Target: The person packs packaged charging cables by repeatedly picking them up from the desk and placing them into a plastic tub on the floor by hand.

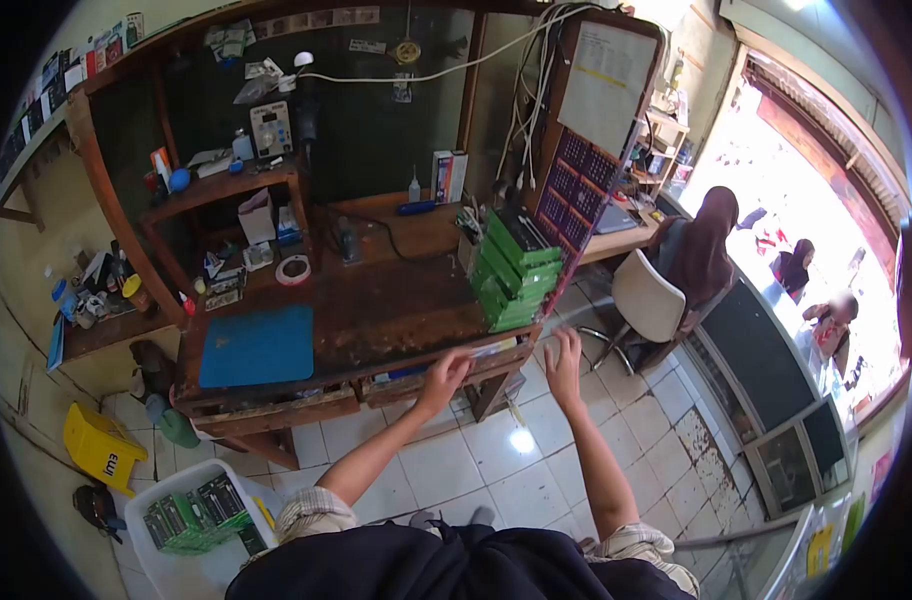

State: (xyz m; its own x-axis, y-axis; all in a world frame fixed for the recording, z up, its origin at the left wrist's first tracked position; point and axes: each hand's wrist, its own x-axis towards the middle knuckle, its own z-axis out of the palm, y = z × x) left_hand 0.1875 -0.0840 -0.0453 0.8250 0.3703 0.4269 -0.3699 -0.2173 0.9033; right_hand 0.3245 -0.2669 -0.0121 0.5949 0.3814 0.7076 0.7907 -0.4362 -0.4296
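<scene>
A stack of green boxes [511, 290] stands on the right front corner of the wooden workbench [376, 300], its layers slightly out of line and dark faces showing on top. Just off the bench's front edge, my left hand [446, 382] is held with fingers bent and apart, nothing in it. My right hand [564, 368] is raised below and right of the stack, fingers spread and bare. Both hands look apart from the boxes. At lower left, a white plastic bin [141, 505] holds several more green boxes [201, 515] with dark faces.
A blue mat [257, 346] and a tape roll [293, 269] lie on the bench. A calendar panel [576, 190] rises behind the stack. Rightward, a person [711, 240] sits by a white chair [648, 295]. A yellow container [101, 447] is left of the bin; glass cases [766, 370] line the right.
</scene>
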